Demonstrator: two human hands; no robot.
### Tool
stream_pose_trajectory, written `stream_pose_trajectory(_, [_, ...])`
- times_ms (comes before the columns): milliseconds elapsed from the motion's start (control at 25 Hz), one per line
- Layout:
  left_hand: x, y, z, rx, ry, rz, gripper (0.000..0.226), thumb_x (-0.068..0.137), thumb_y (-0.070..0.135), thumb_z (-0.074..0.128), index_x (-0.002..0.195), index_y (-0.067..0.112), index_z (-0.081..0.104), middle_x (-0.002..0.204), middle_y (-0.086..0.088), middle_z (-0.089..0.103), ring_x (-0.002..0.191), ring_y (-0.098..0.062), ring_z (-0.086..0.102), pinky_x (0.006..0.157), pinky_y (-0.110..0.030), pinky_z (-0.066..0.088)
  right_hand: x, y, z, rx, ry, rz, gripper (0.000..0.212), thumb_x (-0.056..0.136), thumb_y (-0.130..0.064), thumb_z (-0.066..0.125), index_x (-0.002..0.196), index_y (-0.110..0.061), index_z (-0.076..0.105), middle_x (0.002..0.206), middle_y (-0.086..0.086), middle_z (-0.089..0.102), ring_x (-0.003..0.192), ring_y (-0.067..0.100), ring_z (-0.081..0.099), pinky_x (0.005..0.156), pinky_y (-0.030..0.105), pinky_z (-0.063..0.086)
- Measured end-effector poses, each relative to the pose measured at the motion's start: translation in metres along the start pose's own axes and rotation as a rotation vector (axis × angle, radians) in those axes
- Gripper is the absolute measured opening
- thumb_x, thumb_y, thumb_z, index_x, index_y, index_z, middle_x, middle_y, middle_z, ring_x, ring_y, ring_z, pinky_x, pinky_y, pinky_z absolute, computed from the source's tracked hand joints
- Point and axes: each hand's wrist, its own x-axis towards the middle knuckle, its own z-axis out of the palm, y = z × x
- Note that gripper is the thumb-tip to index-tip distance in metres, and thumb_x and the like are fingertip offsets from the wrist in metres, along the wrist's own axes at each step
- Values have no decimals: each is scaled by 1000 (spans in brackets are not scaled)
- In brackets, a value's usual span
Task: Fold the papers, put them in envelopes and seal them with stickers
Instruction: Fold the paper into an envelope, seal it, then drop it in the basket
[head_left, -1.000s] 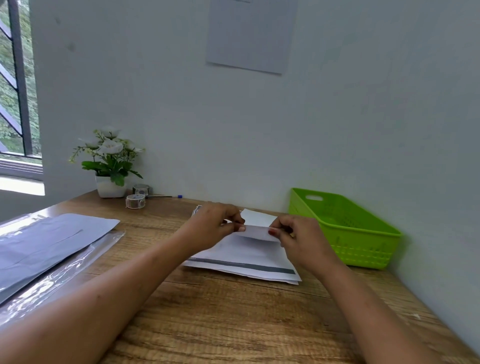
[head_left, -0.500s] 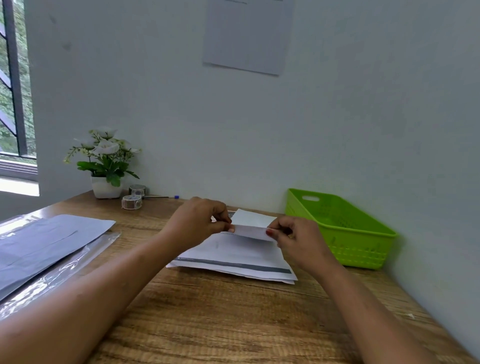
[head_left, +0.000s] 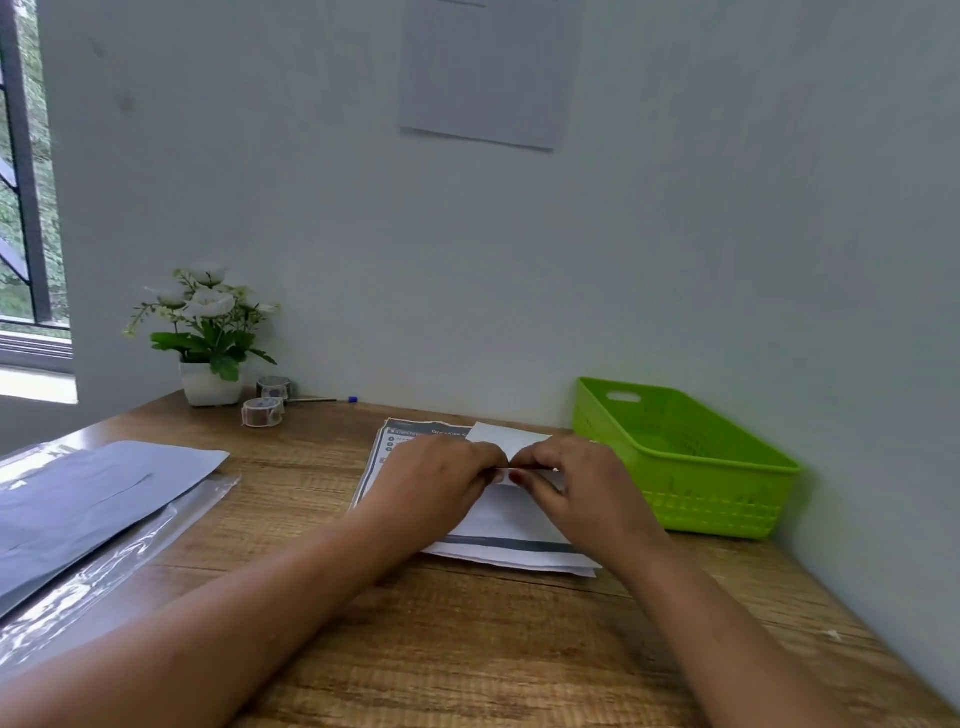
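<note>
As we sweep across the wooden table (head_left: 467, 649), well to the left of the stack of papers (head_left: 519, 551) lie the grey envelopes (head_left: 93, 499), resting on a clear plastic sleeve (head_left: 119, 566). Behind and to the left of the stack, against the wall, stands a small potted plant (head_left: 208, 338) with white flowers. Just right of it are two sticker rolls (head_left: 263, 412), one behind the other, and a pen (head_left: 322, 400) with a blue tip lies between them and the stack. Now the action, right over the stack: the left hand (head_left: 441, 483) has its fingers curled, pinching the near edge of a folded paper (head_left: 506, 439). The right hand (head_left: 576, 488) is hard up beside it, fingertips almost touching the left's, pinching that same edge with thumb and curled fingers. The folded paper sits low over the stack, its far part poking up behind the knuckles. Beneath, a printed sheet shows at the stack's far left corner. Just right of the stack, along the side wall, sits the green basket (head_left: 685, 457).
</note>
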Motion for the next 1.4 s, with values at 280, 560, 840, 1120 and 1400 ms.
stream_pose_trajectory(280, [-2, 3, -5, -103, 76, -78, 20, 97, 30, 44, 103, 29, 62, 89, 7, 69, 73, -12, 55, 60, -25, 40, 2, 3, -8, 0, 22, 31, 15, 86, -32, 58, 90, -28, 72, 89, -13, 72, 85, 7, 63, 75, 34, 51])
stream_pose_trajectory(560, [-1, 5, -6, -125, 88, -61, 17, 98, 29, 40, 102, 26, 56, 88, 2, 68, 76, -18, 59, 69, -33, 48, 1, 11, -17, 24, 43, 102, 14, 85, -34, 58, 87, -30, 72, 85, -14, 71, 75, 1, 61, 68, 31, 52])
stream_pose_trajectory(840, [-1, 19, -9, -39, 59, -23, 25, 98, 36, 36, 121, 29, 45, 98, 2, 66, 86, -19, 61, 63, -28, 41, 4, 6, -13, 57, 93, 39, 9, 86, -27, 64, 84, -23, 72, 78, -13, 67, 76, 8, 59, 70, 26, 47])
stream_pose_trajectory(1120, [5, 23, 0, -180, 190, 17, 25, 98, 21, 41, 120, 23, 51, 92, -3, 69, 80, -27, 62, 70, -42, 49, 7, -1, -9, 97, 204, 24, 18, 78, -29, 73, 70, -16, 65, 61, -14, 56, 61, 3, 49, 58, 19, 34])
stream_pose_trajectory(1400, [11, 21, -8, -239, 207, -52, 13, 97, 17, 40, 103, 19, 52, 87, -4, 66, 72, -21, 59, 67, -37, 51, 13, -10, -12, 388, 180, 183, 24, 68, -24, 81, 79, -17, 61, 72, -5, 60, 61, 3, 51, 55, 8, 39])
